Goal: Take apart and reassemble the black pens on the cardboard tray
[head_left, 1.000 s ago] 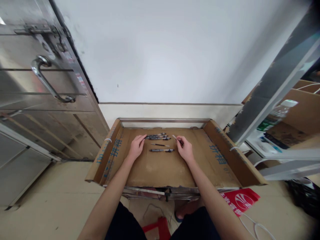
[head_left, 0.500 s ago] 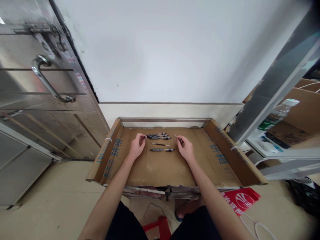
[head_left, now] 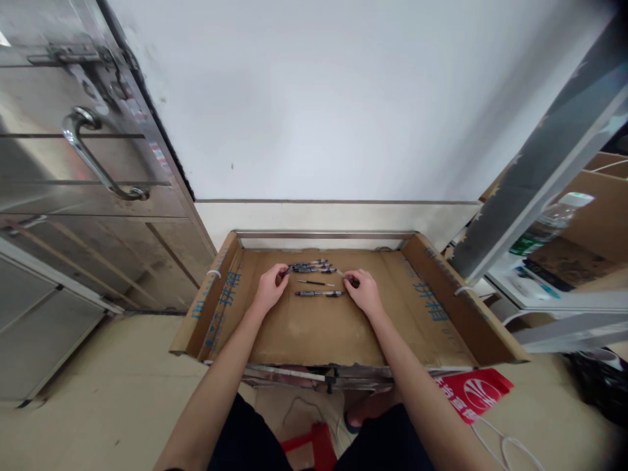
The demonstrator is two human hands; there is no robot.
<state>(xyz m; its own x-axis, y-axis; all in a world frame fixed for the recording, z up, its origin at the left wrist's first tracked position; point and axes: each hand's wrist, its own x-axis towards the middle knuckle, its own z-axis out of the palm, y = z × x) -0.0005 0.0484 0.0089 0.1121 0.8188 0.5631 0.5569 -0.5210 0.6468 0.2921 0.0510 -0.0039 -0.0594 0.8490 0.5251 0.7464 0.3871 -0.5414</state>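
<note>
My left hand (head_left: 271, 286) is closed in a pinch on a small dark pen part, close to the left ends of a bunch of pens (head_left: 313, 267). Opposite it, my right hand (head_left: 362, 290) pinches another pen part (head_left: 343, 274), whose pale, clear end points left; the fingers hide most of it. Between the hands a thin dark refill (head_left: 315, 282) lies on the cardboard. Nearer to me, and apart from the bunch, is a single clear-and-black pen (head_left: 318, 294).
The cardboard-lined tray (head_left: 318, 340) has raised left and right sides and backs onto a white wall (head_left: 318, 131). A metal door (head_left: 88, 196) stands at left. On the right, a shelf (head_left: 520, 297) carries a plastic bottle (head_left: 549, 222). A red stool (head_left: 321, 445) shows below.
The pen part in my right hand has moved slightly left and down. My left fingers have shifted a little beside the bunch. The lying pens and refill look unmoved.
</note>
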